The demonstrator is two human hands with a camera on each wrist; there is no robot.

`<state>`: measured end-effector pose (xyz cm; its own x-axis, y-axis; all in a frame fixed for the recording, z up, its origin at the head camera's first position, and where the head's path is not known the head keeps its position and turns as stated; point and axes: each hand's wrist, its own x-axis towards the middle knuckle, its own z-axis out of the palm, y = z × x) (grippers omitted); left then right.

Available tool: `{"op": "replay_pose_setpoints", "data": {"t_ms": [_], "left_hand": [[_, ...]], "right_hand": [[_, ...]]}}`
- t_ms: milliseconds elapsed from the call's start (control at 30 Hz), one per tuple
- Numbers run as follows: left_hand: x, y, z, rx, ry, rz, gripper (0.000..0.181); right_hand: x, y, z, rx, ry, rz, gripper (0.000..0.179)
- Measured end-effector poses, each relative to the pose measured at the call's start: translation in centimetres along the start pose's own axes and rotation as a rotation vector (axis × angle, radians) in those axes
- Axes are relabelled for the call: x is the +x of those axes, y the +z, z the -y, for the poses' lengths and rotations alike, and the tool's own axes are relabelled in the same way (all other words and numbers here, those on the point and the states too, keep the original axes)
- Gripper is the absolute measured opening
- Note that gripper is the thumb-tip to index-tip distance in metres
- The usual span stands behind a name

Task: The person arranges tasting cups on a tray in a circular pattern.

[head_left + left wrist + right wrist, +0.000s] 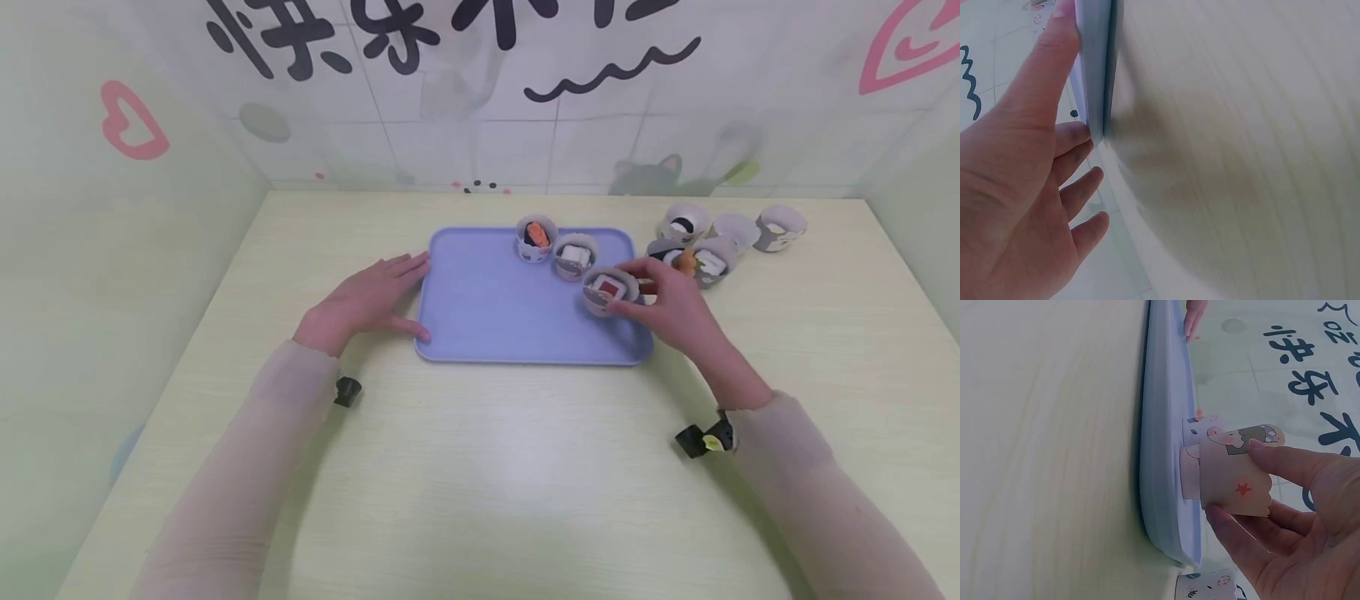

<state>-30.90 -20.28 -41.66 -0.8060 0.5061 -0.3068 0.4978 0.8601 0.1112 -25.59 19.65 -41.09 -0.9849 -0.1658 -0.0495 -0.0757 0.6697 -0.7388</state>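
A periwinkle tray (495, 308) lies flat on the table. My left hand (367, 300) rests against its left edge, thumb and fingers spread and fairly straight, touching the rim. Between thumb and fingers, my right hand (671, 304) pinches a printed paper cup (1235, 478) over the tray's right side. Inside this cup sits a white sushi piece (607, 288) with a red centre. Two more cups stand on the tray behind it: one holds an orange-topped sushi piece (536, 234), the other a white sushi piece (575, 257).
Right of the tray, several paper cups cluster on the table, including an upper one (686, 221), a lower one (711, 263) and one at far right (780, 228). Some contain sushi pieces. A printed wall (480, 150) stands behind the pale wood table (480, 467).
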Motion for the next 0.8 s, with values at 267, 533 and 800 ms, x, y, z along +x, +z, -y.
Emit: {"op": "replay_pose_setpoints", "data": {"t_ms": [267,533,800], "left_hand": [[0.1,0.2,0.1,-0.003,0.004,-0.001,0.116],[0.0,0.2,0.1,-0.005,0.008,-0.017,0.115],[0.0,0.3,0.2,-0.005,0.014,-0.024,0.113]], "right_hand": [[0.8,0.8,0.1,0.002,0.018,0.014,0.053],[1.3,1.3,0.2,0.006,0.026,0.030,0.053],[1.8,1.7,0.3,-0.030,0.038,0.049,0.053]]}}
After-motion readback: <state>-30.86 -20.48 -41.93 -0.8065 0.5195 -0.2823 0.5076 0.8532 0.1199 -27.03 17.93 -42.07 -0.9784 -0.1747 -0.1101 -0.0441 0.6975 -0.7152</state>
